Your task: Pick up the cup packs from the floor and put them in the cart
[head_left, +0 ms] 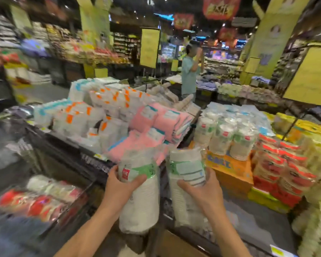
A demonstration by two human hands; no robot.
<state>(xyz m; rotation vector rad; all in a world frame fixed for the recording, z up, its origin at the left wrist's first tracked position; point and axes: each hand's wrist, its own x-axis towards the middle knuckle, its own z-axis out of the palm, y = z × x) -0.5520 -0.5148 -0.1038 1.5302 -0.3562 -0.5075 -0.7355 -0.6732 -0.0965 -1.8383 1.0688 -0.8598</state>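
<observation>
2 cup packs, one per hand: left hand (123, 185) fingers wrapped round red-tag cup pack (140, 199), right hand (202, 191) fingers round striped cup pack (184, 169). Pink packs (152, 123) just beyond fingers.

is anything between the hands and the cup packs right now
Nothing visible: the left hand grips the left cup pack and the right hand grips the right cup pack. No cart can be made out in the blur.
</observation>
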